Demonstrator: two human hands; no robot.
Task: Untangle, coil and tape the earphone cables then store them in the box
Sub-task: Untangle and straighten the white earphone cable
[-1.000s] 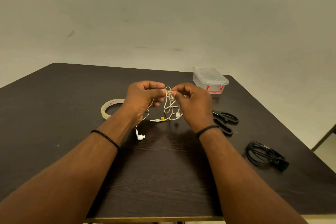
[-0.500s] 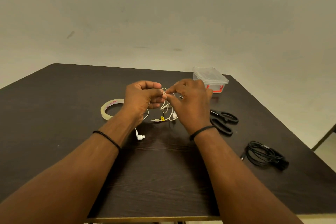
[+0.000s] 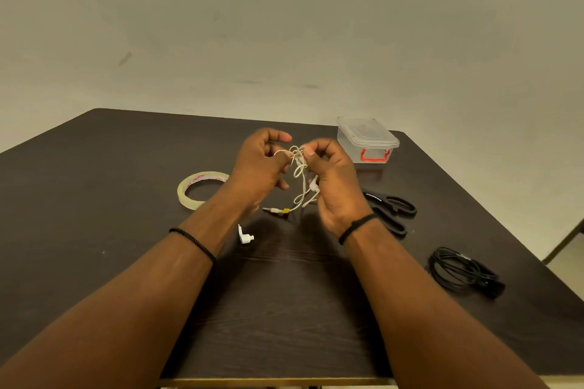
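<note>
White earphone cable (image 3: 298, 172): a tangled knot is held up above the dark table (image 3: 94, 199), between the two hands; loose loops hang down from it toward the tabletop.
Left hand (image 3: 257, 167): its fingers are curled, and the knot is pinched at its upper left between thumb and fingertips.
Right hand (image 3: 335, 180): its fingers are curled round the right side of the tangle, with thumb and forefinger pinched on the top of the knot.
Jack plug (image 3: 275, 210): seen at the low end of the hanging cable, with a yellow tag just beside it, close over the table.
Earbud (image 3: 246, 235): one white bud is seen under the left wrist, near the tabletop.
Box (image 3: 366, 139): a clear plastic box with lid on and a red latch, set at the far right of the table.
Tape roll (image 3: 199, 189): laid flat, left of the hands.
Scissors (image 3: 390, 213): black-handled, laid just right of the right wrist.
Black cable (image 3: 461, 271): a coiled bundle laid near the right edge, well apart from the hands.
</note>
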